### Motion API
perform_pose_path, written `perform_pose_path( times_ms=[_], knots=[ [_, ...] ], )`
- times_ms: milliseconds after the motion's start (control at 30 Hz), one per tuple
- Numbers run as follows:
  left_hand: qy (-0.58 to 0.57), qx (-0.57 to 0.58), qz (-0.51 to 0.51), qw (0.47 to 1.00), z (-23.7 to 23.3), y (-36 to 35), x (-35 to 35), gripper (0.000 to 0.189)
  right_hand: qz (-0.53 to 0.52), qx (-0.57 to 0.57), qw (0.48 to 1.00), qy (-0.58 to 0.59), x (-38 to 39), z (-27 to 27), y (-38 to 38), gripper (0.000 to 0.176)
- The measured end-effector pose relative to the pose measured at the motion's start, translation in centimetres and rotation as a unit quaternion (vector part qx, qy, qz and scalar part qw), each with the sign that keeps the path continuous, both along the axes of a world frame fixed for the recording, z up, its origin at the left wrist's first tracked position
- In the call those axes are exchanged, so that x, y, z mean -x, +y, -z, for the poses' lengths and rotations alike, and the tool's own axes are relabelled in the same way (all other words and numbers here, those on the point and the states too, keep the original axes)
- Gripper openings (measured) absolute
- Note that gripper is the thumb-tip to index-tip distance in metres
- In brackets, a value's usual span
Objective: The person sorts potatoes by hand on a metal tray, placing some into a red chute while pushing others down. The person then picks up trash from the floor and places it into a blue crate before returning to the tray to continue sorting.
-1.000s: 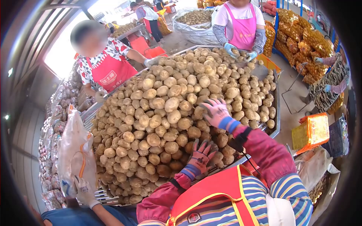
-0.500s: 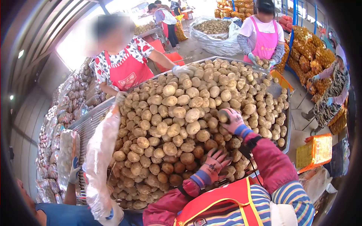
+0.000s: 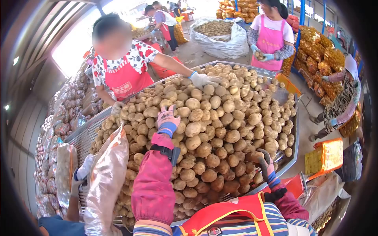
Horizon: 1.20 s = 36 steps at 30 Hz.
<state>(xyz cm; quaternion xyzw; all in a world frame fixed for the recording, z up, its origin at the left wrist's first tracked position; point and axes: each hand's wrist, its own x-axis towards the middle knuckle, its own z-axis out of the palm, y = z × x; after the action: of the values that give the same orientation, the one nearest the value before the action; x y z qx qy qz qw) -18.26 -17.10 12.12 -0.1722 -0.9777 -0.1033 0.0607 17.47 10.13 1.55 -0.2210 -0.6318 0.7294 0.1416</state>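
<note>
A big heap of potatoes (image 3: 214, 143) covers a metal-rimmed sorting table. My left hand (image 3: 167, 118), in a pink glove with a blue cuff, reaches far over the heap and rests on potatoes, its fingers apart. At the heap's right near edge, my right hand (image 3: 268, 164) has its dark palm side turned up, with the fingers curled around a potato (image 3: 256, 157). Part of that potato is hidden by the fingers.
Across the table (image 3: 293, 157), a person in a red apron (image 3: 122, 80) lays a gloved hand on the potatoes. A plastic bag (image 3: 108, 173) stands at left beside another worker's glove. An orange crate (image 3: 289, 84) and stacked net sacks (image 3: 323, 59) are at right.
My left hand has swung from the near side of the heap up and left. My right hand has drawn back toward the lower right with a potato. The plastic bag has shifted lower.
</note>
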Motion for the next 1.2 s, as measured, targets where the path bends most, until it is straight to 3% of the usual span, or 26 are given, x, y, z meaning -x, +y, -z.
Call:
perform_pose_path(
  times_ms=[100, 167, 233, 267, 300, 333, 433, 467, 533, 567, 633, 733, 767, 800, 833, 867, 933, 967, 1033, 1100, 1167, 1200],
  knots=[
    [-0.03, -0.046, 0.011, 0.998, -0.2, -0.6, -0.2, 0.051, 0.027, 0.116, 0.993, -0.021, -1.6, 0.6, 0.1, 0.056],
    [-0.008, -0.096, 0.053, 0.994, -0.6, -1.0, -1.0, 0.047, 0.016, 0.051, 0.998, -0.018, -1.0, -0.8, -0.2, 0.058],
    [0.042, -0.216, 0.065, 0.973, -0.8, -0.6, -3.4, 0.048, -0.01, 0.161, 0.987, -0.019, -0.9, -0.3, 0.7, 0.059],
    [0.108, -0.261, 0.049, 0.958, 0.1, -0.3, -4.9, 0.051, 0.0, 0.271, 0.962, 0.035, -0.2, -0.5, 0.3, 0.056],
    [-0.042, -0.471, 0.191, 0.86, 1.2, -0.3, -4.3, 0.048, 0.015, 0.312, 0.945, 0.099, 0.7, -2.2, -0.6, 0.052],
    [-0.141, -0.53, 0.149, 0.823, -1.2, 0.8, -8.0, 0.046, -0.001, 0.374, 0.922, 0.098, 1.0, -2.8, -0.3, 0.05],
    [-0.325, -0.647, 0.141, 0.675, -1.7, 2.8, -15.3, 0.043, -0.086, 0.398, 0.889, 0.211, 1.6, -2.1, 0.2, 0.052],
    [-0.424, -0.691, 0.086, 0.579, -0.9, 3.0, -16.7, 0.041, -0.098, 0.402, 0.882, 0.227, 1.9, -2.4, 0.0, 0.053],
    [-0.531, -0.693, 0.056, 0.485, 1.1, 3.7, -19.6, 0.033, -0.117, 0.412, 0.874, 0.231, 1.9, -2.8, -0.2, 0.052],
    [-0.533, -0.69, 0.059, 0.486, 1.8, 4.1, -20.8, 0.033, -0.113, 0.411, 0.873, 0.235, 1.6, -2.6, -0.2, 0.052],
    [-0.648, -0.678, 0.058, 0.342, 2.7, 4.5, -22.6, 0.04, -0.09, 0.389, 0.89, 0.219, 0.6, -1.6, -0.1, 0.052],
    [-0.706, -0.629, 0.011, 0.325, 3.7, 3.8, -23.4, 0.051, -0.026, 0.369, 0.906, 0.207, -1.4, 1.0, 1.8, 0.048],
    [-0.697, -0.62, -0.044, 0.357, 3.8, 3.9, -23.6, 0.056, 0.013, 0.344, 0.92, 0.189, -2.0, 1.4, 2.7, 0.047],
    [-0.695, -0.616, -0.067, 0.364, 3.3, 3.8, -23.9, 0.056, 0.126, 0.255, 0.954, 0.093, -2.5, 1.8, 2.9, 0.043],
    [-0.691, -0.613, -0.091, 0.374, 3.0, 3.7, -24.2, 0.056, 0.144, 0.125, 0.982, 0.017, -3.3, 1.6, 3.6, 0.04],
    [-0.69, -0.611, -0.09, 0.377, 3.1, 3.6, -24.4, 0.056, 0.148, 0.051, 0.988, -0.013, -3.8, 2.8, 4.4, 0.039],
    [-0.742, -0.594, -0.024, 0.31, 3.4, 3.4, -24.2, 0.057, 0.162, -0.064, 0.984, -0.027, -4.0, 7.6, 7.2, 0.038],
    [-0.733, -0.601, -0.023, 0.316, 3.5, 3.3, -24.4, 0.057, 0.173, -0.101, 0.98, -0.012, -4.2, 9.6, 8.6, 0.038],
    [-0.716, -0.604, -0.078, 0.34, 3.9, 3.4, -25.1, 0.06, 0.179, -0.307, 0.923, -0.15, -5.1, 7.7, 10.5, 0.041],
    [-0.716, -0.621, -0.04, 0.317, 4.6, 2.8, -25.3, 0.054, 0.168, -0.417, 0.842, -0.3, -5.2, 6.4, 11.1, 0.043],
    [-0.67, -0.633, 0.021, 0.387, 5.4, 2.3, -25.6, 0.046, 0.111, -0.462, 0.797, -0.373, -5.1, 9.0, 11.7, 0.049],
    [-0.683, -0.645, 0.007, 0.342, 5.5, 1.8, -25.6, 0.037, 0.085, -0.45, 0.799, -0.39, -5.0, 8.2, 11.3, 0.05]
  ],
)
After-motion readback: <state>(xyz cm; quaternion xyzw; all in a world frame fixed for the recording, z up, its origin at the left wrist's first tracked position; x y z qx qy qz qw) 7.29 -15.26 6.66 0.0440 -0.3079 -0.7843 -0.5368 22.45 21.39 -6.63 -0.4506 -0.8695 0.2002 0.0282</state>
